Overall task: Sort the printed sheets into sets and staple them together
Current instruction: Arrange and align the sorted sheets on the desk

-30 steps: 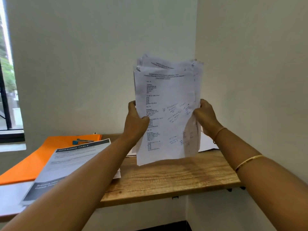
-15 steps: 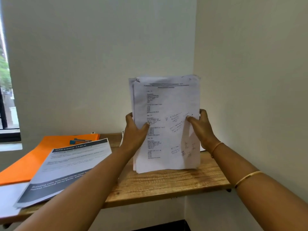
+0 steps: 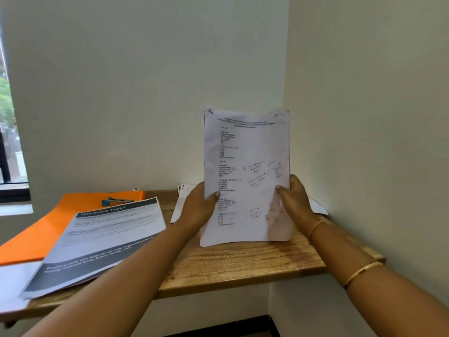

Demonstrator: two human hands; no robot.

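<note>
At the far left of the table (image 3: 243,263) an orange folder (image 3: 43,229) is lying flat with a small blue tool (image 3: 116,201) on it. It is probably the stapler, waiting within reach for when a set is ready. Just right of it a printed leaflet (image 3: 102,239) is lying partly over the folder. A few loose sheets (image 3: 181,203) are lying flat at the far side of the table.

Next, the person's left hand (image 3: 196,210) is gripping the left edge of a stack of sheets (image 3: 245,171), fingers clamped on it with the thumb pressing the front page. The stack is standing upright near the right end of the table, in the corner of the room. Its bottom edge is touching or all but touching the wood. I take it the person is knocking the edges level so the pages line up before sorting.

The top edge is looking fairly even. The front page is white and slightly wavy, carrying small printed lines down its left side and handwritten jottings on its right. The right hand (image 3: 296,203) is pinching the opposite edge, thumb in front.
</note>
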